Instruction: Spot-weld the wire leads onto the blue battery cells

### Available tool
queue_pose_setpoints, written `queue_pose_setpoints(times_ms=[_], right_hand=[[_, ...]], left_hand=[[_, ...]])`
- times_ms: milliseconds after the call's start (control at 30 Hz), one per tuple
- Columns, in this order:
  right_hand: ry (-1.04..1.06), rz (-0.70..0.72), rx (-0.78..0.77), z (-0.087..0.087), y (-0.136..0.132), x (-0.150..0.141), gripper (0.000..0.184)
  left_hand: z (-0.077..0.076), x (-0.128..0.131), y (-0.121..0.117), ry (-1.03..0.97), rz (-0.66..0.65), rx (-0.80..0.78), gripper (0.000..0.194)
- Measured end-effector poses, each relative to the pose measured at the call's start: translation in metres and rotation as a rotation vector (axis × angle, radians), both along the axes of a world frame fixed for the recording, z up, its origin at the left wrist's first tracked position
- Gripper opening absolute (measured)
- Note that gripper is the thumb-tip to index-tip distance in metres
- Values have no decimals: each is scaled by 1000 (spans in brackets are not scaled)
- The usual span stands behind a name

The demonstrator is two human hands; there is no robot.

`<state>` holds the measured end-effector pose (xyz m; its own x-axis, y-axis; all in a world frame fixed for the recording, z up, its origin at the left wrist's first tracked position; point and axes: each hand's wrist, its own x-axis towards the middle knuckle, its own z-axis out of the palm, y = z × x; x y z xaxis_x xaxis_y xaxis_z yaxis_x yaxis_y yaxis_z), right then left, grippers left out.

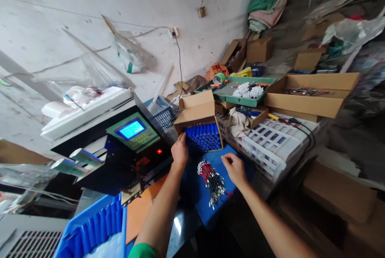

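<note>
My left hand [179,150] is at the left front edge of an open cardboard box [197,107], its fingers closed on that edge. Blue cylindrical battery cells [204,136] lie stacked on their sides in the box. To the right, my right hand [235,168] hovers over a blue mat [200,206] with curled, pinched fingers; whatever they may hold is hidden. Between my hands, a bundle of red and black wires [211,182] with white connectors rests on the mat.
At left stands a machine with a lit display [131,129]. A blue bin [73,226] of blue cells sits below it. On the right are a white plastic crate [255,150], a green tray [237,98] and a long cardboard box [306,103] with wires.
</note>
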<state>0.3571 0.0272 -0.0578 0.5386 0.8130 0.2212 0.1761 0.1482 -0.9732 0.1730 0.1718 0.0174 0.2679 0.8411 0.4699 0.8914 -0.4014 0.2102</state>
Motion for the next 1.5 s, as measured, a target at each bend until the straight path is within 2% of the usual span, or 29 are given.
queue_pose_setpoints(times_ms=[100,200,300,367,467,533,633,767,900,1033,1167,1333,1400,1500], right_hand=[[-17,-12,0,-3,2,-1,34],[-49,-18,3,-5,3,-1,35],[-77,-17,6,-6,3,-1,35],[-96,-24,6,-7,2,-1,36],[-127,-33,-1,-8,2,0,36],[-152,-32,-2,-10,2,1,35],[-219,-26,-8,-11,2,2,34],[-320,63,-71,-8,9,1,29],[-382,173,-142,-2,24,-6,19],[-448,301,-191,2,37,-21,14],[-517,341,-212,4,38,-37,15],[-558,257,-245,5,33,-44,16],[-512,240,-243,4,31,-43,14],[-326,259,-199,5,28,-39,12]], left_hand=[[0,3,-1,-85,-6,-40,54],[-2,1,-10,-198,-74,-60,62],[3,-8,-31,-254,-208,-64,62],[10,-18,-56,-238,-311,-106,54],[24,-44,-105,-127,-491,-237,40],[32,-69,-139,-61,-545,-311,37],[36,-112,-182,-21,-513,-335,32],[23,-158,-213,-80,-446,-291,27],[0,-176,-220,-147,-391,-237,26],[-14,-177,-218,-69,-399,-224,28],[-17,-176,-218,16,-420,-248,29],[-17,-176,-218,45,-426,-259,30],[-19,-176,-218,40,-423,-261,31],[-22,-177,-217,9,-418,-269,31]])
